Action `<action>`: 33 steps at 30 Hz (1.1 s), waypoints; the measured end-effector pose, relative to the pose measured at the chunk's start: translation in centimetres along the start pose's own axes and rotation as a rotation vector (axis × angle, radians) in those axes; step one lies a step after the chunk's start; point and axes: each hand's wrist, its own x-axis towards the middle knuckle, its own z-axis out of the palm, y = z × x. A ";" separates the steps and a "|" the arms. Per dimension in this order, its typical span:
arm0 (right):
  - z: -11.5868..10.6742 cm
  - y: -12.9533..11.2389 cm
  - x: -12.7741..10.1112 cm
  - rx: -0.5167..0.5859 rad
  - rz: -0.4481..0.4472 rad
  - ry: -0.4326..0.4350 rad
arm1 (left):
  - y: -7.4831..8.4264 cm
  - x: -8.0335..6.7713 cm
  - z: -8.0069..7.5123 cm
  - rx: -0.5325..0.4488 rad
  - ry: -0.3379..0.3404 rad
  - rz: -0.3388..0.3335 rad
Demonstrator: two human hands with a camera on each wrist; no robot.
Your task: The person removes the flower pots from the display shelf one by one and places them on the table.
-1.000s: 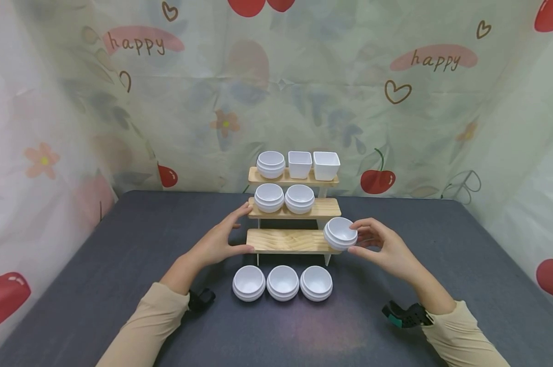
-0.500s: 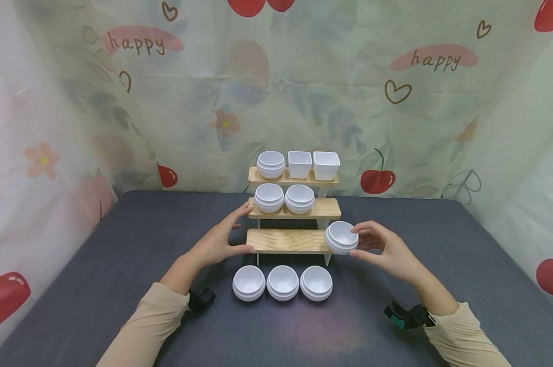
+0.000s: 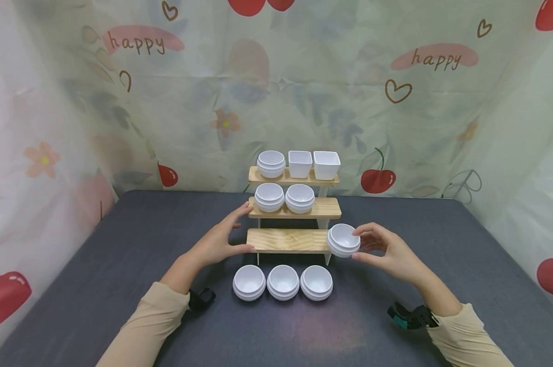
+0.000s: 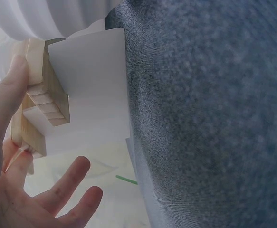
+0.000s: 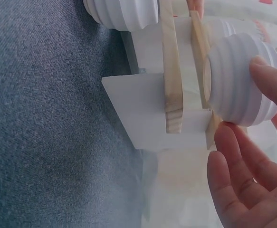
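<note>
A three-tier wooden shelf [image 3: 287, 240] stands mid-table. My right hand [image 3: 360, 244] pinches a white ribbed bowl [image 3: 343, 240] between thumb and fingers, just off the right end of the bare lowest tier. In the right wrist view the bowl [image 5: 240, 83] sits beside the tier's wooden edge [image 5: 172, 71]. My left hand [image 3: 246, 228] rests against the shelf's left end, thumb on the lowest tier and forefinger by the middle one. The left wrist view shows that thumb [image 4: 5, 95] on the wood [image 4: 45, 99], the other fingers loose.
Two round bowls [image 3: 269, 197] occupy the middle tier. A round bowl [image 3: 270, 164] and two square cups [image 3: 326, 165] stand on the top tier. Three more bowls [image 3: 283, 282] line up on the grey table [image 3: 120, 265] before the shelf. A printed curtain hangs behind.
My right hand has carried the bowl slightly down and to the right, still at the lowest tier's right end. The left hand has stayed where it was.
</note>
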 end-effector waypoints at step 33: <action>-0.2 0.9 -1.2 0.042 -0.062 -0.068 | 0.1 0.0 0.0 -0.009 -0.001 -0.005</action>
